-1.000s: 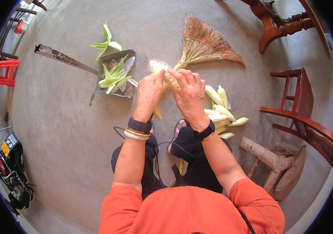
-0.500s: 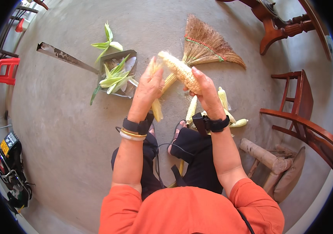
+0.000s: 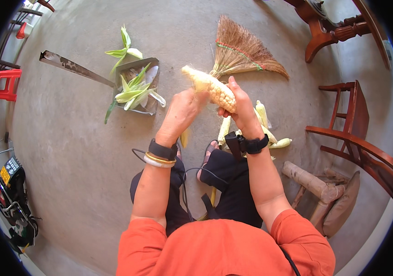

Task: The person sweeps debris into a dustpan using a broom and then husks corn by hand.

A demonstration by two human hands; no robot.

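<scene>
Corn (image 3: 223, 97) — right hand (image 3: 246, 115) curled around

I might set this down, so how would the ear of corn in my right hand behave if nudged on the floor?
The ear of corn would probably roll, as its body looks rounded, and perhaps in a curve, since it tapers toward one end. It is likely stiff, jutting from your right hand without visible bend.
</scene>
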